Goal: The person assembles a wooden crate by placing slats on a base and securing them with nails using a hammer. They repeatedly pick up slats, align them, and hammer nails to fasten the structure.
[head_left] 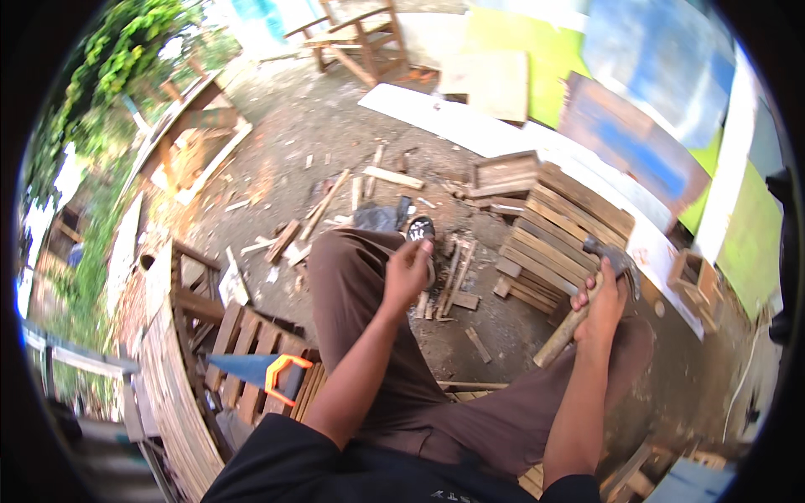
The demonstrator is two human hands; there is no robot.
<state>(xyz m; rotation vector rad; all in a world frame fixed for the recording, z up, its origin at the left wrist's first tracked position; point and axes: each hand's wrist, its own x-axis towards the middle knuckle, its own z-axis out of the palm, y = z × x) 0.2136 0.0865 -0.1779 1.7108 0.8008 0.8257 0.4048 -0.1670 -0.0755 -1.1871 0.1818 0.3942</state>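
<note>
My right hand (599, 310) is wrapped round the wooden handle of a claw hammer (555, 339), above my right thigh. The hammer's dark metal head points up and away from me, and the handle's end slants down toward my lap. In front of my left knee, my left hand (406, 275) is closed with fingertips pressed together. Anything in that pinch is too small or hidden to make out. A slatted wooden crate or pallet (560, 239) stands on the ground just beyond the hammer.
To my left, a handsaw (277, 375) with an orange-edged handle lies on slatted wood (239, 339) beside a worn bench (172, 369). Wood scraps (394, 177) litter the dirt ahead. A small wooden box (693, 281) sits at right; a wooden chair (360, 38) and painted panels (620, 138) stand farther back.
</note>
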